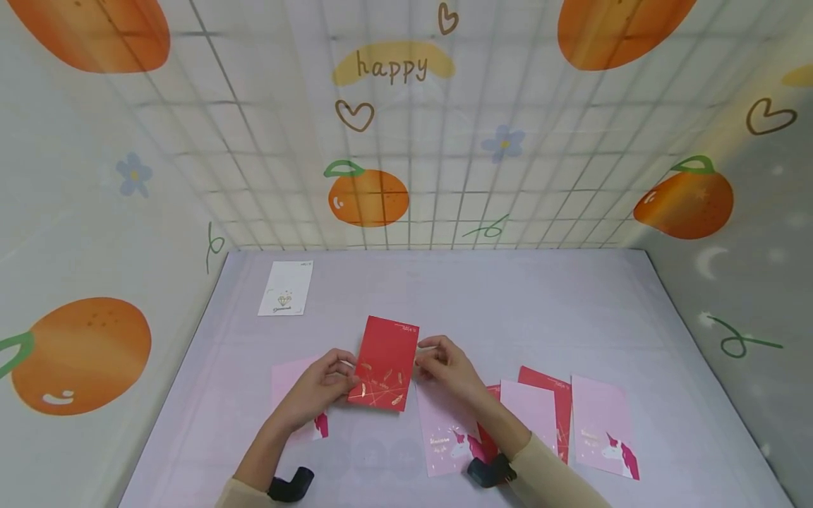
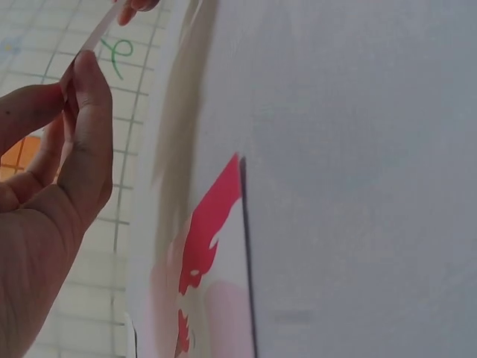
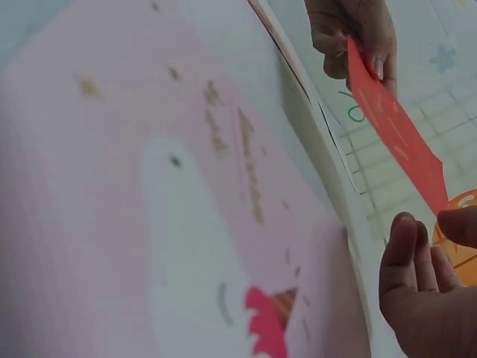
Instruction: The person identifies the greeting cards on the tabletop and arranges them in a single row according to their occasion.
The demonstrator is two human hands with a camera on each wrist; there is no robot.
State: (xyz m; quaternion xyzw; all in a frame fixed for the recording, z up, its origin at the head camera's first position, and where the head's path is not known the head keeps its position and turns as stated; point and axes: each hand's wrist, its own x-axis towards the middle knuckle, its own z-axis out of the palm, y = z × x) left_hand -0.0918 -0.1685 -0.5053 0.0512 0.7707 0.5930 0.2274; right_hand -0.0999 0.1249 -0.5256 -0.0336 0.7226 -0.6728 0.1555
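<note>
The left hand point(image 1: 320, 392) pinches the red card point(image 1: 387, 353) above the table point(image 1: 508, 303); the right hand point(image 1: 450, 367) is at its edge, whether gripping I cannot tell

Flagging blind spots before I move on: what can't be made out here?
Head: part of the leftmost pink rectangular card, covered by the left hand.
Head: tiny lettering atop the rectangular red card with gold print, too small.
Left wrist: the red card's face, seen nearly edge-on.
Right wrist: gold lettering on the near pink unicorn card, blurred.
Right wrist: whether the right hand pinches the red card; thumb hides its corner.
</note>
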